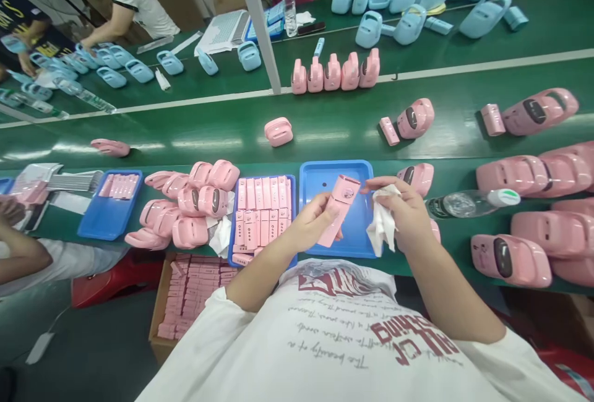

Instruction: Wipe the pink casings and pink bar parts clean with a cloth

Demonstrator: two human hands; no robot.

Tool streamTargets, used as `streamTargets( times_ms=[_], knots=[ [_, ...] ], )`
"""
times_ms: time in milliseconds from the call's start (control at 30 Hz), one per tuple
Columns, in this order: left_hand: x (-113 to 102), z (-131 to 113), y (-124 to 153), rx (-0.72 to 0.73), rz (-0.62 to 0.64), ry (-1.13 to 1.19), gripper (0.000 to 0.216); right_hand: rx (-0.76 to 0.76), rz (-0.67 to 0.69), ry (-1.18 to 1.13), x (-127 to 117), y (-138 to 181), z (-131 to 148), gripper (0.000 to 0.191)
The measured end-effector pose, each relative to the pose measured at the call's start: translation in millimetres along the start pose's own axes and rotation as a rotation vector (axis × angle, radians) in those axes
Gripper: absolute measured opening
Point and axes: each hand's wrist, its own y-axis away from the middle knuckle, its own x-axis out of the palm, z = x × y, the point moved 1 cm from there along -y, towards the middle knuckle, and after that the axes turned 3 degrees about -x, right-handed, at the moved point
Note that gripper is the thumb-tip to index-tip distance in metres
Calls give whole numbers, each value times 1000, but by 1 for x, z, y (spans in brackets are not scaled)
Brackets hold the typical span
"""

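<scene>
My left hand (312, 221) is closed around a flat pink plastic casing (342, 204) with a dark edge and a small printed picture near its top end. In my right hand (408, 213) is a crumpled white tissue (385, 219), its lower part hanging down. The right fingertips reach close to the casing's upper end; whether they touch it I cannot tell. Both hands are over a blue tray (306, 173), whose floor shows bare around them. Beside it on the left, another blue tray (293, 187) holds rows of similar pink casings (262, 222).
Pink handled units (190, 201) cluster on the left, and more (510, 260) stand on the right beside a lying plastic bottle (468, 204). A box (160, 352) of pink casings is below the bench. Co-workers sit across and at left, near blue units (408, 25).
</scene>
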Motion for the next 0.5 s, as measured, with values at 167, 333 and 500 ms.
streamTargets(
  times_ms=[167,333,500],
  knots=[
    [16,26,-16,-179,-65,275,49,-718,151,619,-13,43,-8,51],
    [46,71,-39,-414,-2,317,41,-838,112,830,-24,96,-43,32],
    [85,101,-44,-646,286,50,42,-459,-282,825,-73,134,-45,22]
  ],
)
